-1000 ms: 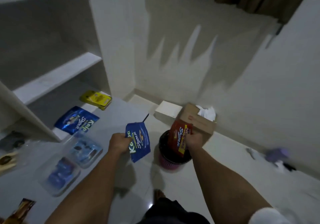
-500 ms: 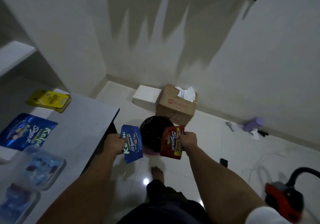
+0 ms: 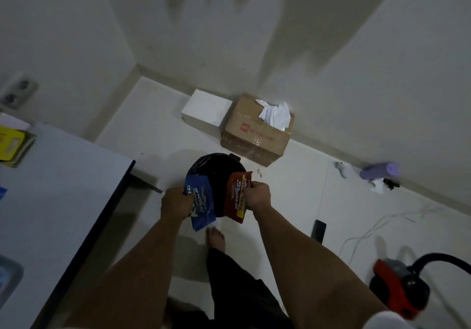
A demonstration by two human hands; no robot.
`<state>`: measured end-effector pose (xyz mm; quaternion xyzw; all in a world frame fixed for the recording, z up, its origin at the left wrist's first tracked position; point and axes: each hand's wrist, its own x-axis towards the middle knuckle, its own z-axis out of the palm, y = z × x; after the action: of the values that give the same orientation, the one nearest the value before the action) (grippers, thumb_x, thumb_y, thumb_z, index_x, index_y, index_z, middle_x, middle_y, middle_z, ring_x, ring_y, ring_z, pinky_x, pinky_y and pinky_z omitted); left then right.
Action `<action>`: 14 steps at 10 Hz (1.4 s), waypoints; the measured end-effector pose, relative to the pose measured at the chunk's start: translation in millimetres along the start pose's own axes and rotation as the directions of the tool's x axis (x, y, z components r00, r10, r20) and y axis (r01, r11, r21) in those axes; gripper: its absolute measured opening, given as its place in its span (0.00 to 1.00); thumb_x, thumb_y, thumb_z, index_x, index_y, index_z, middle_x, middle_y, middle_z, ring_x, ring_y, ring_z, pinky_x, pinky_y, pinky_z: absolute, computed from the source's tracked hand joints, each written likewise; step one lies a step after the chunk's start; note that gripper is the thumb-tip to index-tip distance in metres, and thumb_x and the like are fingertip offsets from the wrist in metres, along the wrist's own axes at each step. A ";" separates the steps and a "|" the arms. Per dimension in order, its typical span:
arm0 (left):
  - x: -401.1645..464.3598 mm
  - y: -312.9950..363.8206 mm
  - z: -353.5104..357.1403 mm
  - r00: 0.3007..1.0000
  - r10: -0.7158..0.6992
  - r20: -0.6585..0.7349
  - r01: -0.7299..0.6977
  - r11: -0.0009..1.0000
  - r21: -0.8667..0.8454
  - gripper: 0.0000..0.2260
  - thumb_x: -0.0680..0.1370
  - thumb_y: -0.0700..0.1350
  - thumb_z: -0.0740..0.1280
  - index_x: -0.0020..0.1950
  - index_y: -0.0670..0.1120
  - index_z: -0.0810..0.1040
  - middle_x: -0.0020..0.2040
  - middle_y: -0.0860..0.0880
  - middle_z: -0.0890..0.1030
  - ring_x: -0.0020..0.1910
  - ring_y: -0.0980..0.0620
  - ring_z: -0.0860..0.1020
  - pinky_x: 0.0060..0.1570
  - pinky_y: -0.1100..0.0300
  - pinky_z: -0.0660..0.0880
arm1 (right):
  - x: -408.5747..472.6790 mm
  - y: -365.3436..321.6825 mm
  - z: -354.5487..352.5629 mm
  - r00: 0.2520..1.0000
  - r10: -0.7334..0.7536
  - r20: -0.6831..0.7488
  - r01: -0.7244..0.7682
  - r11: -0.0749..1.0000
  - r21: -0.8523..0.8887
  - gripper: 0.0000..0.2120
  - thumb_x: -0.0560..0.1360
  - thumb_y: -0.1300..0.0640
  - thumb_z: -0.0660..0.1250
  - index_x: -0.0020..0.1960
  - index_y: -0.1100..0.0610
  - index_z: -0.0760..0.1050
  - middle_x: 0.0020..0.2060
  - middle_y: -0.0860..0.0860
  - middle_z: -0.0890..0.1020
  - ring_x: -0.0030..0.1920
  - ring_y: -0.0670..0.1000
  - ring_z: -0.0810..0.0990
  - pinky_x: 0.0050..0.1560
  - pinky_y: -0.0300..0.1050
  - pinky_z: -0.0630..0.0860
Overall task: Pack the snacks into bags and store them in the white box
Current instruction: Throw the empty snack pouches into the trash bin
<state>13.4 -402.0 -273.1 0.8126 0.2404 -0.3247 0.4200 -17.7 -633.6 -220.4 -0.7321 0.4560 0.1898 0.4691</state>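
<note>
My left hand point(image 3: 176, 202) grips a blue snack wrapper point(image 3: 202, 203) by its left edge. My right hand point(image 3: 258, 196) grips a red snack wrapper point(image 3: 235, 196) by its right side. Both wrappers hang just above a round bin lined with a black bag point(image 3: 216, 173) on the floor. A white box point(image 3: 206, 110) stands closed on the floor by the far wall, beyond the bin.
A brown cardboard box point(image 3: 254, 135) with white paper sits next to the white box. The white table point(image 3: 51, 201) at left carries a yellow pack point(image 3: 10, 142) and a clear bag point(image 3: 7, 275). A red vacuum cleaner point(image 3: 400, 290), cables and a purple bottle point(image 3: 379, 170) lie at right. My bare foot point(image 3: 216, 237) stands below the bin.
The view has turned right and down, away from the table. Both hands have moved over the black bin with the wrappers still held.
</note>
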 end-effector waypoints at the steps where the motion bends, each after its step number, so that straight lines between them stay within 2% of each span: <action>1: 16.1 17.1 21.3 1.000 -0.020 0.022 0.021 0.998 -0.053 0.10 0.71 0.47 0.70 0.41 0.40 0.82 0.42 0.34 0.83 0.42 0.37 0.84 0.42 0.40 0.82 | 28.3 -5.7 5.2 0.999 0.016 0.048 -0.014 0.999 -0.040 0.08 0.71 0.61 0.65 0.42 0.59 0.83 0.40 0.59 0.85 0.41 0.60 0.84 0.44 0.51 0.82; 2: 22.6 32.8 32.1 0.997 -0.068 0.047 0.074 0.987 -0.144 0.12 0.73 0.45 0.73 0.54 0.43 0.85 0.49 0.39 0.85 0.49 0.37 0.84 0.50 0.39 0.82 | 65.8 4.2 9.4 0.993 0.047 0.109 -0.043 0.998 -0.039 0.14 0.65 0.59 0.67 0.48 0.60 0.85 0.45 0.57 0.85 0.47 0.59 0.84 0.54 0.58 0.83; 3: 1.2 54.0 25.6 0.996 -0.088 0.030 0.092 0.985 -0.148 0.07 0.73 0.46 0.72 0.48 0.46 0.85 0.50 0.41 0.85 0.50 0.40 0.84 0.53 0.41 0.82 | 52.1 -18.8 -3.9 0.986 0.065 0.156 -0.052 0.995 -0.081 0.04 0.73 0.62 0.67 0.44 0.56 0.81 0.42 0.53 0.82 0.46 0.55 0.82 0.56 0.55 0.83; 4: -20.1 63.6 13.7 0.997 -0.073 -0.015 0.072 0.993 -0.090 0.08 0.73 0.47 0.70 0.36 0.45 0.78 0.43 0.36 0.82 0.44 0.39 0.83 0.44 0.46 0.81 | 33.9 -34.8 -13.2 0.985 0.050 0.165 -0.033 0.994 -0.108 0.12 0.77 0.62 0.65 0.37 0.50 0.74 0.38 0.51 0.80 0.41 0.52 0.80 0.53 0.50 0.83; 5: -35.2 68.4 -2.9 0.996 -0.079 -0.029 0.077 0.995 -0.069 0.10 0.77 0.42 0.67 0.39 0.38 0.79 0.43 0.37 0.82 0.45 0.39 0.83 0.49 0.43 0.81 | 20.7 -43.9 -15.0 0.989 -0.023 0.144 0.044 0.988 -0.148 0.10 0.74 0.62 0.65 0.36 0.54 0.79 0.34 0.52 0.80 0.40 0.57 0.81 0.46 0.49 0.81; 6: -53.7 78.5 -25.1 0.991 -0.111 -0.072 0.098 0.982 -0.163 0.10 0.79 0.42 0.67 0.38 0.50 0.76 0.39 0.50 0.78 0.39 0.48 0.78 0.52 0.48 0.81 | 5.1 -58.1 -10.3 0.978 -0.127 0.164 0.155 0.974 -0.167 0.15 0.74 0.64 0.65 0.30 0.55 0.74 0.28 0.51 0.76 0.36 0.55 0.77 0.43 0.47 0.75; 7: -75.8 84.1 -51.2 0.984 -0.106 -0.141 0.077 0.977 -0.201 0.12 0.79 0.44 0.68 0.36 0.52 0.74 0.37 0.52 0.76 0.42 0.46 0.78 0.54 0.48 0.81 | -30.4 -83.9 -3.5 0.943 -0.247 0.223 0.298 0.926 -0.231 0.14 0.78 0.62 0.64 0.34 0.59 0.78 0.33 0.52 0.79 0.42 0.55 0.79 0.44 0.47 0.74; 8: -100.2 82.8 -84.9 0.973 -0.078 -0.217 0.030 0.976 -0.214 0.10 0.78 0.44 0.68 0.36 0.48 0.76 0.37 0.49 0.79 0.48 0.41 0.83 0.47 0.51 0.79 | -43.7 -94.4 11.7 0.897 -0.324 0.300 0.404 0.877 -0.261 0.12 0.80 0.60 0.63 0.52 0.66 0.83 0.47 0.58 0.85 0.52 0.56 0.82 0.46 0.40 0.75; 9: -123.7 70.2 -120.5 0.951 -0.056 -0.304 -0.019 0.971 -0.238 0.08 0.77 0.42 0.68 0.40 0.40 0.81 0.43 0.41 0.84 0.48 0.41 0.83 0.44 0.52 0.77 | -60.2 -106.2 39.2 0.848 -0.411 0.334 0.503 0.823 -0.264 0.11 0.75 0.58 0.68 0.48 0.64 0.85 0.47 0.60 0.86 0.55 0.57 0.83 0.51 0.41 0.71; 10: -143.9 43.1 -156.8 0.921 -0.104 -0.376 -0.023 0.948 -0.318 0.10 0.75 0.48 0.71 0.44 0.41 0.85 0.47 0.43 0.85 0.49 0.42 0.82 0.52 0.55 0.80 | -82.7 -115.2 68.5 0.808 -0.464 0.363 0.568 0.776 -0.274 0.15 0.73 0.54 0.69 0.53 0.63 0.86 0.49 0.59 0.86 0.57 0.55 0.83 0.55 0.42 0.73; 11: -157.8 -0.3 -189.6 0.896 -0.164 -0.412 -0.029 0.905 -0.424 0.14 0.69 0.54 0.72 0.44 0.44 0.85 0.49 0.43 0.85 0.49 0.41 0.83 0.55 0.47 0.81 | -123.4 -124.8 95.3 0.764 -0.511 0.395 0.620 0.750 -0.231 0.16 0.77 0.57 0.69 0.61 0.62 0.83 0.60 0.57 0.85 0.63 0.59 0.80 0.60 0.43 0.73; 13: -188.6 -67.2 -233.3 0.845 -0.216 -0.490 -0.076 0.858 -0.509 0.11 0.72 0.51 0.72 0.47 0.44 0.85 0.49 0.43 0.85 0.50 0.42 0.83 0.56 0.45 0.81 | -178.4 -129.3 149.7 0.635 -0.614 0.468 0.753 0.627 -0.199 0.14 0.77 0.57 0.69 0.58 0.63 0.84 0.58 0.58 0.85 0.60 0.59 0.82 0.59 0.45 0.74; 14: -201.3 -82.8 -252.0 0.813 -0.221 -0.538 -0.089 0.866 -0.491 0.13 0.76 0.49 0.70 0.53 0.41 0.84 0.53 0.39 0.85 0.53 0.40 0.82 0.57 0.45 0.80 | -200.7 -133.0 169.9 0.600 -0.624 0.501 0.782 0.591 -0.200 0.15 0.77 0.56 0.69 0.60 0.62 0.84 0.59 0.56 0.85 0.61 0.58 0.81 0.58 0.43 0.73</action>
<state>-95.0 -170.3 -59.9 0.7277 0.4603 -0.0050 0.5085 17.4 -370.1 -93.3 -0.8807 -0.0279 0.2103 0.4234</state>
